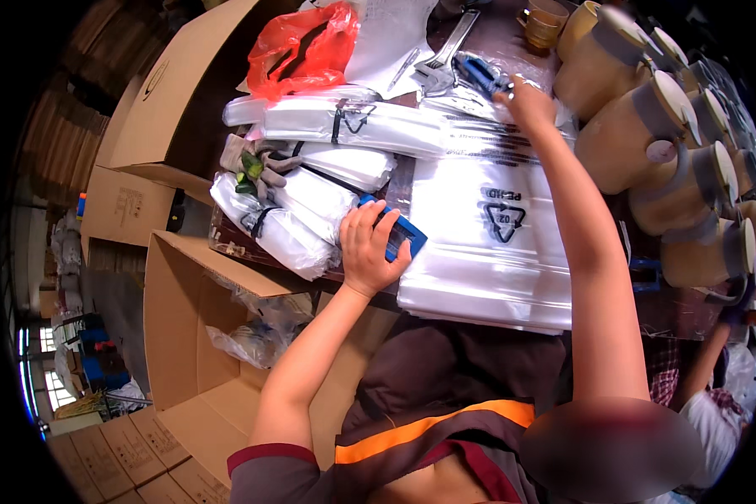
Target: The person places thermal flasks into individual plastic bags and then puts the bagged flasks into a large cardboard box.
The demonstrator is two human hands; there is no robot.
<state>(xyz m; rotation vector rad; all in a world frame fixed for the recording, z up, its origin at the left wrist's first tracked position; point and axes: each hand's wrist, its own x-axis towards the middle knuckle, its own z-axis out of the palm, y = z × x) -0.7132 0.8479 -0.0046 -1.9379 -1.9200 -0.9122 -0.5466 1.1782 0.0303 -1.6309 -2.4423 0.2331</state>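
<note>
My left hand (pixel 368 250) is curled over a blue plastic piece with a rectangular opening (pixel 408 240), beside a stack of clear flat plastic bags (pixel 470 260). My right arm stretches across that stack. At the stack's far end, my right hand (pixel 529 107) has its fingers closed at the near end of a blue-and-black tool (pixel 477 74); its exact kind is unclear. An adjustable wrench (pixel 447 63) lies just left of the tool. Bundles of folded plastic bags (pixel 353 124) with black ties lie to the left, next to a pair of grey-and-green work gloves (pixel 256 168).
A red plastic bag (pixel 302 50) lies at the far left of the table. Beige jugs with grey bands (pixel 609 143) crowd the right side, with an amber cup (pixel 544 23) behind. Open cardboard boxes (pixel 185 319) stand at the left. Another person's arm (pixel 704 361) shows at lower right.
</note>
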